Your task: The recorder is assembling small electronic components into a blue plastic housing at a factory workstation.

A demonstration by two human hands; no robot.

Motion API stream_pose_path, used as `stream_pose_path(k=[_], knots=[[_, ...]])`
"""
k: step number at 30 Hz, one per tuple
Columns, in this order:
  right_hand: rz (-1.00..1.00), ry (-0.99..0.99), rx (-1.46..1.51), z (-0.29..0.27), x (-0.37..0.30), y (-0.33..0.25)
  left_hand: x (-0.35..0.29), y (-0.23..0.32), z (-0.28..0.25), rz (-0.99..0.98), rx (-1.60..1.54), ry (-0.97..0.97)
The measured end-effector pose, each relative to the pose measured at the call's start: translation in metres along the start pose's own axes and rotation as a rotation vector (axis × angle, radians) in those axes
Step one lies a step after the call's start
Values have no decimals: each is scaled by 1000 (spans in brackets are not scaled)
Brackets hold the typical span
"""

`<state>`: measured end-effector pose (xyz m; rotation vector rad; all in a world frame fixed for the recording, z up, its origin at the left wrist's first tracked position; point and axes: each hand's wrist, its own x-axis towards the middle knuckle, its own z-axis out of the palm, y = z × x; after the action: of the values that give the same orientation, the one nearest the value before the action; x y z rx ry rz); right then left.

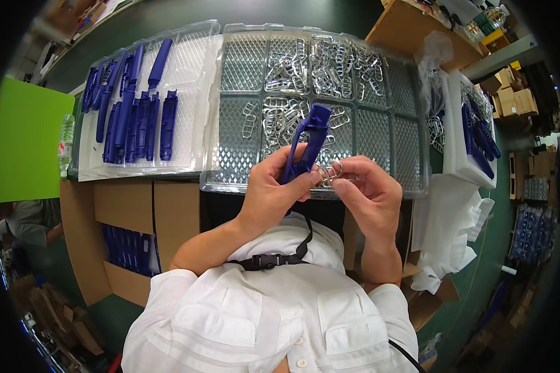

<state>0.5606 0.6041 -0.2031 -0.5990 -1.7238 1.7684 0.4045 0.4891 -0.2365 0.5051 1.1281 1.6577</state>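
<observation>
Over the near edge of the clear plastic compartment tray (pixel 242 59), I've got the left hand (pixel 267 189) wrapped around a dark-blue, elongated plastic handle piece (pixel 318 126), far end pointing away from the body. And the right hand (pixel 374 189) is pinching a shiny, bent metal wire clip (pixel 336 168) between thumb and fingers, just beside the left thumb; whether that thumb touches the wire, I can't tell. Here's my worry: the clip looks slick and springy, so a loose pinch could let it jump, and it would likely vanish among the loose silver wire clips (pixel 286 118) in the compartments. A crooked push might scratch or stress the plastic's slim side. And should the left grip slacken, the handle piece could twist under load.
</observation>
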Motion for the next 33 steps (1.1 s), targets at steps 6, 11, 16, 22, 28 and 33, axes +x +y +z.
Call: stream_pose_path(k=[6, 11, 16, 22, 28, 33], knots=[[-86, 203, -271, 2, 5, 2, 2, 2, -7, -68, -6, -107], [-174, 280, -342, 12, 8, -9, -1, -6, -25, -170, -333, -281], [-313, 153, -452, 19, 14, -9, -5, -12, -29, -146, -196, -320], [-352, 140, -677, 25, 12, -4, -14, -11, -25, -133, -60, -243], [-364, 157, -885, 36, 10, -8, -16, -13, -24, -24, 137, -229], [-364, 125, -938, 41, 11, -8, -19, -17, -27, 9, 180, -223]])
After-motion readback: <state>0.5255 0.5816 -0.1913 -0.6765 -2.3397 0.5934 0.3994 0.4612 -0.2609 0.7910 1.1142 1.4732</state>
